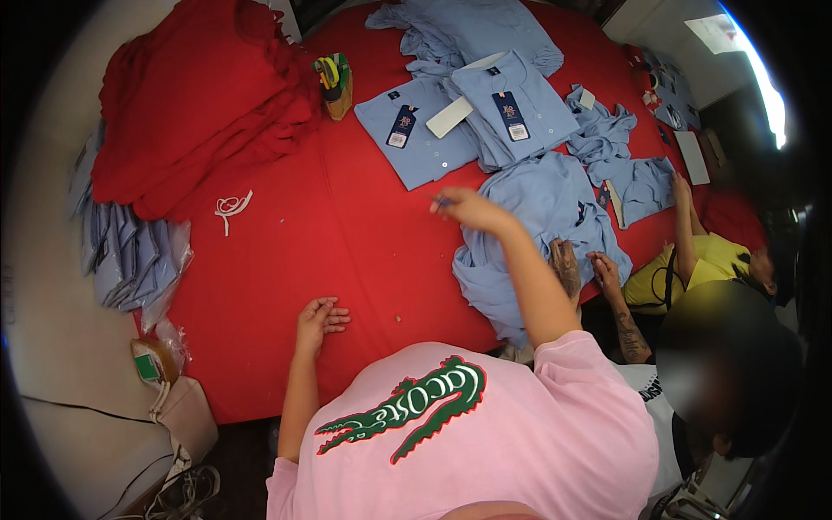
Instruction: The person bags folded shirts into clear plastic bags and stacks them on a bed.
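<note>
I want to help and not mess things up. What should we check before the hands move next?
1. Left hand free: it rests empty on the red table cover. Ok.
2. Right hand grip: its fingertips pinch a small blue thing; I can't make out what it is. Cannot tell.
3. Loose blue shirt under that hand laid flat: it is crumpled. Not ok.
4. Folded shirts with hang tags tidy: they lie neat farther back. Ok.
5. Nobody in the way: a co-worker's hands are at the loose shirt's near edge. Not ok.
</note>
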Available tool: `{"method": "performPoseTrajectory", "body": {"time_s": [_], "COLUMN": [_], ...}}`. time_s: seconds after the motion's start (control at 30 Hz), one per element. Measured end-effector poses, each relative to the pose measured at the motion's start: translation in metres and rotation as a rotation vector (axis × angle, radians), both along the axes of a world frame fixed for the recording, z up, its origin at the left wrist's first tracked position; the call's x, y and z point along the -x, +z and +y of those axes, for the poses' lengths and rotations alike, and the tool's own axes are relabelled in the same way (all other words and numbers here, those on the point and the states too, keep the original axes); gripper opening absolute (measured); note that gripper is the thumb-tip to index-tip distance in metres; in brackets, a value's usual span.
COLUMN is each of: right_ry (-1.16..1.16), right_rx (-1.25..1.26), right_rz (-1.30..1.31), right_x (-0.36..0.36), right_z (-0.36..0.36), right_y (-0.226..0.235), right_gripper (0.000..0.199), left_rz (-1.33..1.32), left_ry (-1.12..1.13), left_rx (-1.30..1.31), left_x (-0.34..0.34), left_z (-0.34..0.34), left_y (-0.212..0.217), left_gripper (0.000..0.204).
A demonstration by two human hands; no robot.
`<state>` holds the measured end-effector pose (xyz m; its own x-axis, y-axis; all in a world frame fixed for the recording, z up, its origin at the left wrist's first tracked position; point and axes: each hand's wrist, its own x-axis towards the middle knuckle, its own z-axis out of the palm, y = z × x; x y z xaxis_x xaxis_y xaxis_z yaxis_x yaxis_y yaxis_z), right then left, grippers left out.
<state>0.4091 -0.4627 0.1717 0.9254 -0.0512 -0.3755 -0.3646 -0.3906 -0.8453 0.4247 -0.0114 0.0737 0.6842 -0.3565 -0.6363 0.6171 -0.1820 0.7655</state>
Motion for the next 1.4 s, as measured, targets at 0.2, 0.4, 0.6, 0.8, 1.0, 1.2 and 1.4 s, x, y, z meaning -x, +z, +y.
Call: {"method": "performPoseTrajectory", "body": {"time_s": [0.2, 0.4, 0.6, 0.8, 1.0, 1.2, 1.4], "right_ry": [-0.018, -0.857, -0.863, -0.546, -0.578, -0.657, -0.702], "right_rx": [0.519, 0.458, 0.653, 0.042, -0.412, -0.469, -0.456], "right_rz": [-0.169, -0.773, -0.478, 0.152, 0.157, 0.173, 0.108], "right_x": [0.045, -0.008, -0.037, -0.077, -0.075, -0.066, -0.046], "right_z": [0.090, -0.066, -0.289, -0.353, -0.393, -0.373, -0.365], "right_y": [-0.071, -0.008, 0.046, -0.005, -0.049, -0.049, -0.069], "right_gripper": [0.036, 0.036, 0.099, 0.104, 0.054, 0.055, 0.057], "left_rz": [0.058, 0.095, 0.059, 0.091, 0.244, 0.324, 0.175], "left_ry": [0.014, -0.213, -0.461, -0.300, -0.257, -0.014, -0.055], "left_rx": [0.119, 0.403, 0.515, 0.595, 0.469, 0.551, 0.542], "left_x": [0.007, -0.030, -0.073, -0.124, -0.121, -0.114, -0.114], "left_z": [-0.007, -0.101, -0.298, -0.417, -0.467, -0.484, -0.488], "left_y": [0.001, 0.035, 0.073, 0.054, 0.044, 0.046, 0.028], "left_gripper": [0.033, 0.042, 0.065, 0.107, 0.104, 0.100, 0.089]}}
